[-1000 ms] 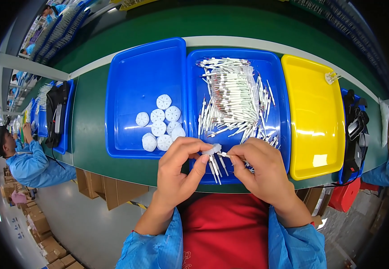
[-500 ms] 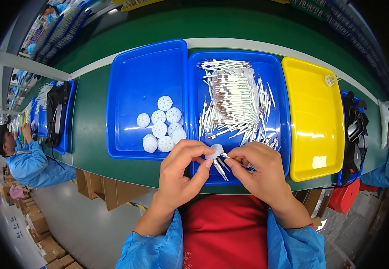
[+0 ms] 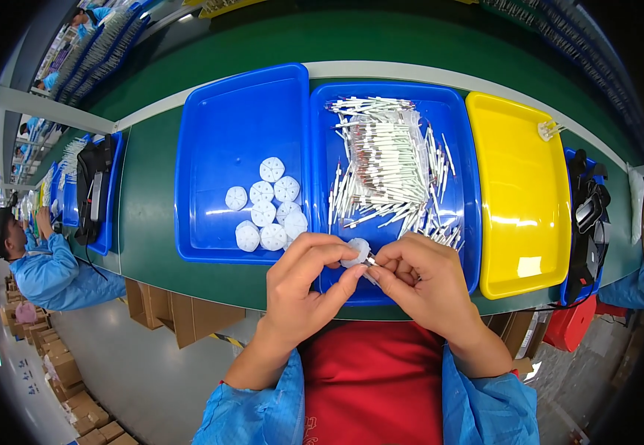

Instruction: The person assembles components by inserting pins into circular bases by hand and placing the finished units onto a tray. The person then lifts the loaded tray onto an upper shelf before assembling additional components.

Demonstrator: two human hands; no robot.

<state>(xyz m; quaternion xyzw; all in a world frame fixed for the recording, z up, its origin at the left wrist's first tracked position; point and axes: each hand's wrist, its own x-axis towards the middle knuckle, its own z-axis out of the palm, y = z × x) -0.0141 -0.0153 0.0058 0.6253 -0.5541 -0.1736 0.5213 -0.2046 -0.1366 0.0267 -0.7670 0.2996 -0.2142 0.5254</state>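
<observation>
Between the thumb and fingers of my left hand [image 3: 301,288] is a white round plastic disc [image 3: 356,249], held over the near edge of the middle blue tray [image 3: 449,111]. My right hand [image 3: 429,285] is closed in a pinch on a thin white stick [image 3: 370,260] at the disc's right side. Fingers partly cover the stick and the disc's underside. Beyond my hands, the middle tray holds a pile of thin white sticks [image 3: 389,159], some bundled in clear plastic. Several white discs with holes [image 3: 263,213] lie in the left blue tray [image 3: 240,119].
To the right stands a yellow tray [image 3: 518,185] with a small white piece with prongs [image 3: 549,131] in its far corner. Dark equipment [image 3: 587,215] sits right of it. At the far left a co-worker in blue [image 3: 44,267] works at the same green bench [image 3: 148,185].
My right hand has shifted slightly left and closer to the disc. The sticks that hung below the disc are now mostly hidden. The disc has tilted a little in my left hand.
</observation>
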